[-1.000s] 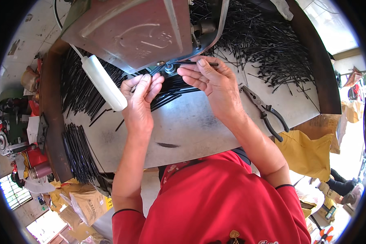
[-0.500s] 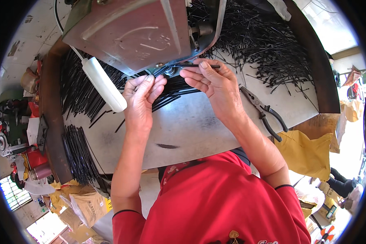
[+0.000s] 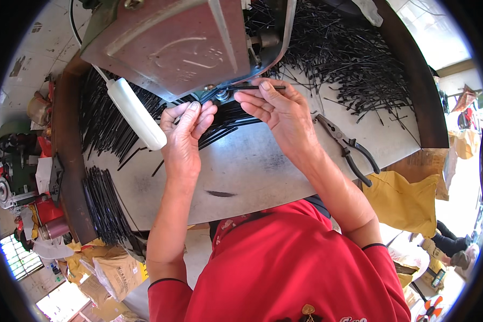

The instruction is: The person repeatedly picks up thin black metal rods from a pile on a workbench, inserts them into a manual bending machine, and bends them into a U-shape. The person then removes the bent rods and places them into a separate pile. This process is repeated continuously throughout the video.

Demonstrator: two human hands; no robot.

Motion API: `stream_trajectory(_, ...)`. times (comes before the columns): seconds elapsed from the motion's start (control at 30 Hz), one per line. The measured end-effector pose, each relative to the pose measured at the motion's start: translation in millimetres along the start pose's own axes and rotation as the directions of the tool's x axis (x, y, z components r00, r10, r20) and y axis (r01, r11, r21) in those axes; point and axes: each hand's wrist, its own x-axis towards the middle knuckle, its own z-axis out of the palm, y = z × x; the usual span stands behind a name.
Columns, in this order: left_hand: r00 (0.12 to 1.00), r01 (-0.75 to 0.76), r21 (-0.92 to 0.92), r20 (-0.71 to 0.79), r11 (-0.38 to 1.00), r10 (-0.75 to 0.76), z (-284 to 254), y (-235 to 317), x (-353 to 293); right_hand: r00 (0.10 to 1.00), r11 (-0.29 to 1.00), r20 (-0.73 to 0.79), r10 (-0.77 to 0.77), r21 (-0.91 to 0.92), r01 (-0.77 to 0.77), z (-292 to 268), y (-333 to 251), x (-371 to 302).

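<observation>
Beneath the front of a dull red machine (image 3: 182, 53), my two hands work close together. My left hand (image 3: 185, 131) is closed in a pinch on a thin dark strip (image 3: 208, 96), its fingertips just below the machine's lower edge. My right hand (image 3: 282, 110) pinches a slim black rod (image 3: 246, 87) between thumb and forefinger, the other fingers curled loosely. The rod points left toward the strip under a small round metal part (image 3: 222, 95); whether the two pieces join there I cannot tell.
A white lamp-like bar (image 3: 137, 114) hangs by my left hand. Pliers (image 3: 343, 142) lie right of my right hand on the grey table (image 3: 252, 177). Black rods are heaped at the back right (image 3: 354, 70), at the left (image 3: 110, 123), and in a bundle (image 3: 104, 206) near the left edge.
</observation>
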Motion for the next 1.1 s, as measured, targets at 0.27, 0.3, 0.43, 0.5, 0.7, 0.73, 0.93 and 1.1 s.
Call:
stream_trajectory(0.27,0.998,0.035,0.029,0.045,0.999,-0.036,-3,4,7,0.999,1.000,-0.030,0.013,0.018,-0.012,2,2,4)
stream_trajectory(0.3,0.997,0.051,0.047,0.054,0.998,-0.054,-6,4,9,0.999,1.000,-0.033,0.015,-0.008,-0.015,2,2,3)
stream_trajectory(0.43,0.992,0.066,0.181,0.091,0.981,-0.084,-11,13,19,0.997,0.988,-0.038,0.065,-0.135,-0.069,7,-8,3)
stream_trajectory(0.5,0.991,0.059,0.234,0.102,0.971,-0.085,-13,17,23,0.990,0.976,-0.014,0.141,-0.167,-0.141,2,-18,11)
stream_trajectory(0.7,0.998,0.041,0.188,0.032,0.981,-0.048,-8,11,17,0.993,0.993,-0.019,0.114,-0.012,-0.114,-8,-10,21)
stream_trajectory(0.73,0.998,0.031,0.192,0.040,0.981,-0.039,-8,12,17,0.997,0.997,-0.013,0.073,0.030,-0.072,-4,-9,22)
stream_trajectory(0.93,0.999,0.031,0.198,-0.043,0.980,-0.023,-2,10,17,0.996,0.994,-0.002,0.090,0.059,-0.090,-10,-11,24)
stream_trajectory(1.1,0.990,0.109,-0.145,-0.073,0.983,-0.121,-10,-5,22,0.993,0.883,0.110,0.053,-0.470,0.005,-18,-33,-13)
